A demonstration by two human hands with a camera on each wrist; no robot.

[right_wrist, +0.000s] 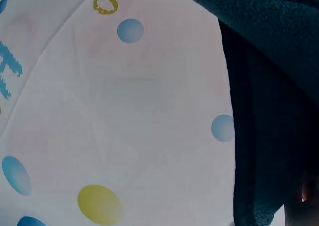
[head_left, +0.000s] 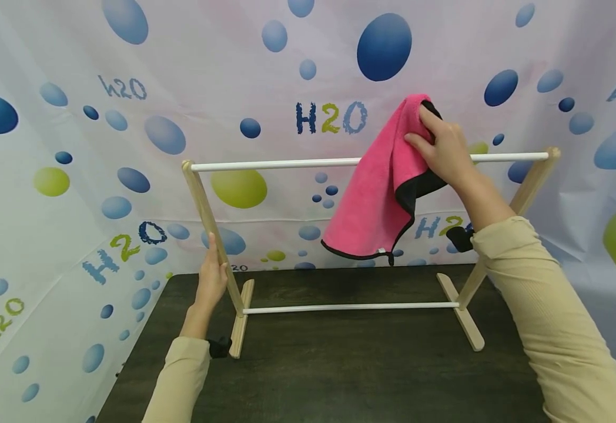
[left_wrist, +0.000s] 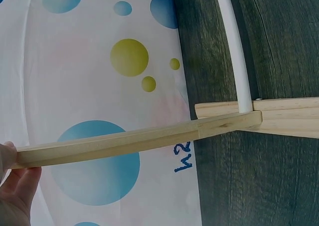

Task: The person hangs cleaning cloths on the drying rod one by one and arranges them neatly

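A pink cloth (head_left: 374,194) with a dark edging and a small white tag hangs in folds from my right hand (head_left: 448,147), pinched near its top corner. It overlaps the upper white rod (head_left: 281,164) of a wooden rack in the head view. Dark cloth (right_wrist: 279,101) fills the right side of the right wrist view, where little of the hand shows. My left hand (head_left: 213,279) holds the rack's left wooden post (head_left: 207,211) partway up. In the left wrist view, thumb and fingers (left_wrist: 27,186) pinch that post (left_wrist: 124,142).
The rack's feet (head_left: 241,329) stand on a dark wood-grain table (head_left: 350,364). A lower white rod (head_left: 350,307) joins the two sides. The right post (head_left: 532,185) is partly behind my right arm. A bubble-printed curtain (head_left: 207,76) hangs behind and at both sides.
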